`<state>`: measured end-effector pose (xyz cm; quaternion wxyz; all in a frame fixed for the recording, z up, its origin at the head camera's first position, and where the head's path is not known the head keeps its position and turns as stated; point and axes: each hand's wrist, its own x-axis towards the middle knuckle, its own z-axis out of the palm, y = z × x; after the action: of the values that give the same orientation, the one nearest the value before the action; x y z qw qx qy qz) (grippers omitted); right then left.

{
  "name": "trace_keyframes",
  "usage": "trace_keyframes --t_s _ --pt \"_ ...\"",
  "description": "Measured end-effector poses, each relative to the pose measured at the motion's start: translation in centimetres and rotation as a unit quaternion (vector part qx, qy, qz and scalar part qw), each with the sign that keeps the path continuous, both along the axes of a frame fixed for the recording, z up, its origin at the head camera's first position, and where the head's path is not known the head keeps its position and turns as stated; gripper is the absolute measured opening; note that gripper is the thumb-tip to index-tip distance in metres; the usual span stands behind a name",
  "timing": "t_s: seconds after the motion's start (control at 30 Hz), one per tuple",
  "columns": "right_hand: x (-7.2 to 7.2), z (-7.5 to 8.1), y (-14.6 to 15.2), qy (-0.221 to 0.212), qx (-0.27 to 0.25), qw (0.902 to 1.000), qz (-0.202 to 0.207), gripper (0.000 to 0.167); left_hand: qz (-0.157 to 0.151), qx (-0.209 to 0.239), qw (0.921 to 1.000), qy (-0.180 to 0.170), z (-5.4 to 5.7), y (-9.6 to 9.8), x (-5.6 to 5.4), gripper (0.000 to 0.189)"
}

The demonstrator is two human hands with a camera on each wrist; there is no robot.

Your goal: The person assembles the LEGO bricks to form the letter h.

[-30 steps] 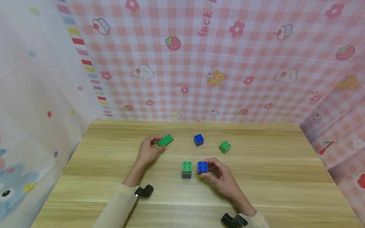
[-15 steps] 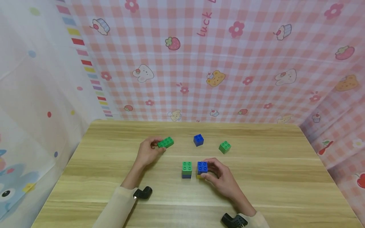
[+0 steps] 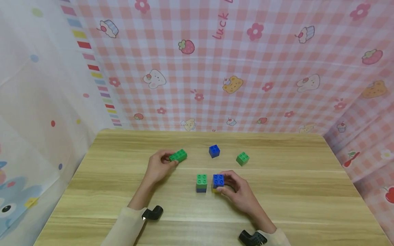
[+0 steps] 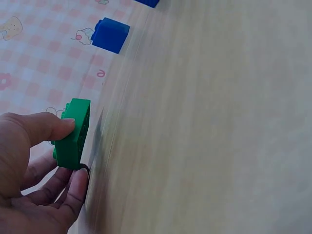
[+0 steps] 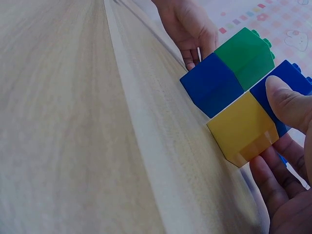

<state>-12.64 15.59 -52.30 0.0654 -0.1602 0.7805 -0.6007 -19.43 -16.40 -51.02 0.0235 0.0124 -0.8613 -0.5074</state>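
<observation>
My left hand (image 3: 157,166) pinches a long green toy brick (image 3: 178,156) between thumb and fingers, left of the other bricks. In the left wrist view this brick (image 4: 73,139) hangs just above the table, its studs facing left. My right hand (image 3: 241,191) grips a blue brick (image 3: 218,181) stacked on a yellow brick (image 5: 241,129), with the thumb on the blue one's side. Close to its left stands another stack, a green brick (image 3: 201,181) on a blue brick (image 5: 212,84). The two stacks are side by side with a narrow gap.
A loose blue brick (image 3: 214,151) lies farther back on the wooden table (image 3: 292,191). To its right is a small green brick (image 3: 243,159). A checked pink cloth (image 3: 197,68) hangs behind the table, and a pale dotted cloth (image 3: 46,89) hangs on the left.
My left hand has drawn slightly back toward me with the long green brick, which has tipped so more of its side shows. The right hand and both stacks stay in place.
</observation>
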Motion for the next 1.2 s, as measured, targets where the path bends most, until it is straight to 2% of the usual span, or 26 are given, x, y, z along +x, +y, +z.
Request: trace_keyframes --t_s 0.33,0.7,1.2 --pt "0.0 0.0 -0.1 0.003 0.000 1.0000 -0.001 0.036 -0.006 0.028 0.9996 0.006 0.1 0.3 1.5 0.035" --pt "0.0 -0.1 0.0 0.003 -0.003 1.0000 0.000 0.036 0.000 0.038 0.9993 0.003 0.2 0.6 2.4 0.035" --pt "0.0 -0.1 0.0 0.008 -0.009 0.9999 0.004 0.036 -0.010 0.063 0.9979 -0.010 1.2 1.5 3.5 0.035"
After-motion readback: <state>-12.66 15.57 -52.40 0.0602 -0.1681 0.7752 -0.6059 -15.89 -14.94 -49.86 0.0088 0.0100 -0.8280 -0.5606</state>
